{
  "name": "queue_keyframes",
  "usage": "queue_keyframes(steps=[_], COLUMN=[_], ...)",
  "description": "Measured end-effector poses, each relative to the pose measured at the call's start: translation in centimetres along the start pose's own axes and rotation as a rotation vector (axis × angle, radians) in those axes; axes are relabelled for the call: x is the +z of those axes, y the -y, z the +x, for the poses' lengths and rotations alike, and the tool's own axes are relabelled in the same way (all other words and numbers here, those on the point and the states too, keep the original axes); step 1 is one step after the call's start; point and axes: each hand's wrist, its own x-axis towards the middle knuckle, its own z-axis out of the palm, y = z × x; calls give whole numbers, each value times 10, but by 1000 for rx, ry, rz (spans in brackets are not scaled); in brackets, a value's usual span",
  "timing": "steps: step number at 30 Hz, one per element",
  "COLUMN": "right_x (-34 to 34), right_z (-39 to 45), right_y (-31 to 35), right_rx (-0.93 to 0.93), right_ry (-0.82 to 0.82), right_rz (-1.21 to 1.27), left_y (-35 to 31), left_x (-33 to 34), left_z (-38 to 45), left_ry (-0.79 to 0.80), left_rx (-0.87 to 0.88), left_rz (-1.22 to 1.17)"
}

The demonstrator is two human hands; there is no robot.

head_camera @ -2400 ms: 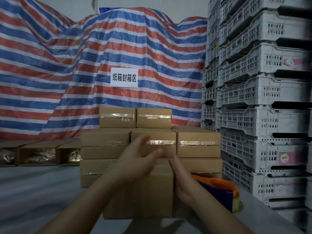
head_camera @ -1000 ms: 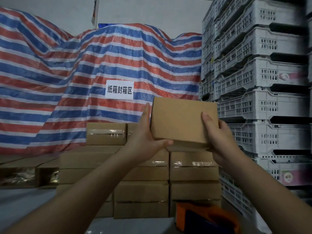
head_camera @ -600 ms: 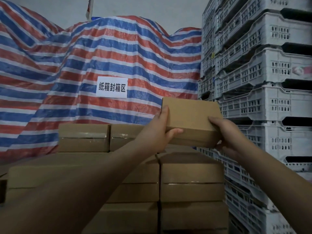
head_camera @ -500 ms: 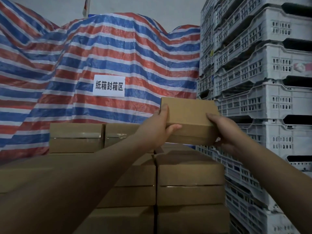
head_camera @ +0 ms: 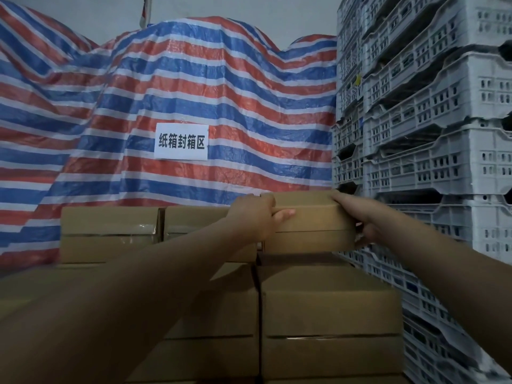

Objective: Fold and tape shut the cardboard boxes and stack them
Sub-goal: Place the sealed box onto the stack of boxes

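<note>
- We find the box [head_camera: 310, 220] lowered since half a second ago, now level with the top row at the far right of the stack [head_camera: 327, 300].
- Left hand [head_camera: 255, 217] and right hand [head_camera: 360, 220] grip its opposite ends.
- Whether it rests fully we cannot tell; we judge release is next.

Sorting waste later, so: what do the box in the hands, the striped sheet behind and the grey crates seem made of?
Held box: matte brown cardboard, creased edges. Striped sheet: probably woven plastic tarpaulin, with a crinkled sheen. Grey crates: moulded plastic by the look, with slotted walls.
</note>
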Motion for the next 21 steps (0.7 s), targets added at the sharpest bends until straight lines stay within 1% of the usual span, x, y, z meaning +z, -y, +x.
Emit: queue_keyframes(steps=[2, 3, 9, 12, 13, 15, 17, 19, 21], right_x=[6, 8, 10, 9, 9, 9, 9, 9, 12], right_z=[8, 11, 23, 23, 23, 20, 15, 6, -7], right_y=[-6, -9, -20, -20, -20, -19, -14, -7, 4], right_rx=[40, 58, 53, 41, 38, 24, -70, -198, -321], right_ry=[6, 5, 19, 40, 49, 36, -97, -276, -412], right_rz=[-88, -115, -139, -140, -146, -180, -280, -451, -614], left_y=[4, 6, 6, 5, 3, 0, 0, 6, 16], left_x=[6, 8, 13, 13, 11, 5, -8, -27, -51], left_z=[1, 2, 5, 6, 6, 3, -4, -14, -29], left_ry=[19, 21, 6, -9, -22, -85, -171, -257, -310], left_rx=[36, 39, 19, 23, 27, 67, 121, 160, 169], left_rz=[130, 158, 197, 141, 131, 192, 231, 156, 68])
